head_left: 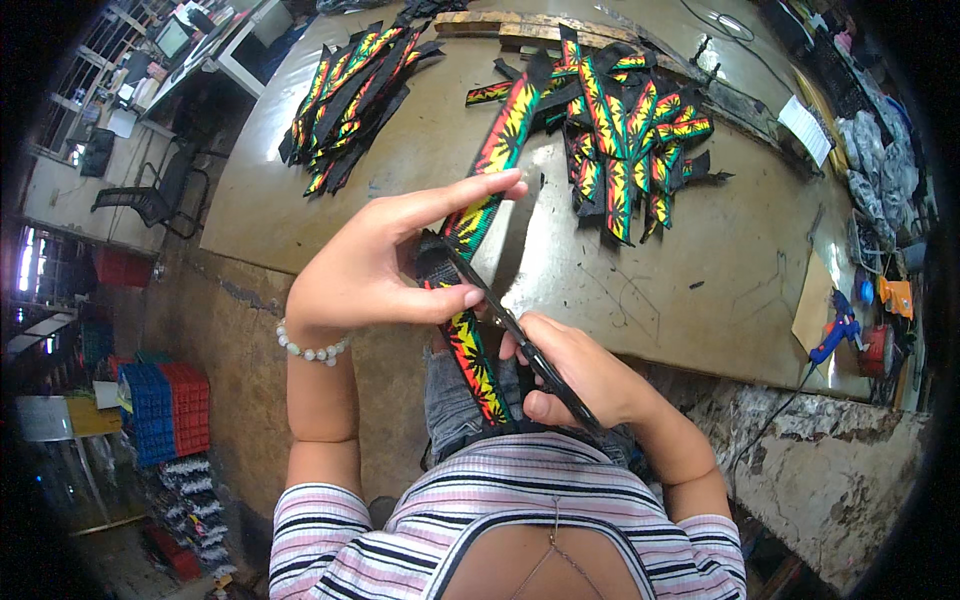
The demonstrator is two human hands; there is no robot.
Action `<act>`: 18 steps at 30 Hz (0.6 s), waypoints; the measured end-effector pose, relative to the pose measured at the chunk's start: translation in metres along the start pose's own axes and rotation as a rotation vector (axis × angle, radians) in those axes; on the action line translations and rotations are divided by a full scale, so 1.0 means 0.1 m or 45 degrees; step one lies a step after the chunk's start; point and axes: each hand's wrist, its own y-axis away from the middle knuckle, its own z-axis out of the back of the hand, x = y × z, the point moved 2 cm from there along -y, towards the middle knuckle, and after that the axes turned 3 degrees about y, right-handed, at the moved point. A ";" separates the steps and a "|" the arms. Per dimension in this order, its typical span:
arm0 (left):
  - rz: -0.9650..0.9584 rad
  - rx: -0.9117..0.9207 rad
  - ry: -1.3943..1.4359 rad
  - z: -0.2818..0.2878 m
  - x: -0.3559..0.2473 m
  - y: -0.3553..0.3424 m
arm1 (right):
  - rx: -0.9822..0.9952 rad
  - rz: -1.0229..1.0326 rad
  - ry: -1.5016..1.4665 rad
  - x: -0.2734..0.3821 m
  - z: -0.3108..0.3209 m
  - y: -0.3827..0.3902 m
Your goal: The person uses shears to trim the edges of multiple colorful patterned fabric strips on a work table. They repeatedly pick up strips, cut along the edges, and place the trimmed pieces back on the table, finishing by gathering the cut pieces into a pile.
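Note:
My left hand is closed around a patterned strap, black with red, yellow and green bands and black leaf shapes. The strap's upper part slants up past my fingers over the table, and another patterned length hangs below my thumb toward my lap. Whether both are one piece is hidden by the hand. In my right hand is a pair of black scissors. Their blades point up and left, against the strap by my left thumb. My right fingers are wrapped round the handles.
On the table lie a left pile of straps and a larger right pile. Wooden bars lie at the back. A blue glue gun with a cord stands at the right edge. Stacked crates are on the left floor.

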 end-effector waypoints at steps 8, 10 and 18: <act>0.097 -0.140 0.408 -0.12 0.17 0.04 | -0.410 0.039 0.545 0.10 0.02 0.07; 0.098 -0.156 0.425 -0.14 0.19 0.03 | -0.520 0.109 0.601 0.11 0.02 0.09; 0.178 -0.166 0.426 -0.24 0.26 -0.03 | -0.461 0.069 0.110 -0.05 -0.12 0.10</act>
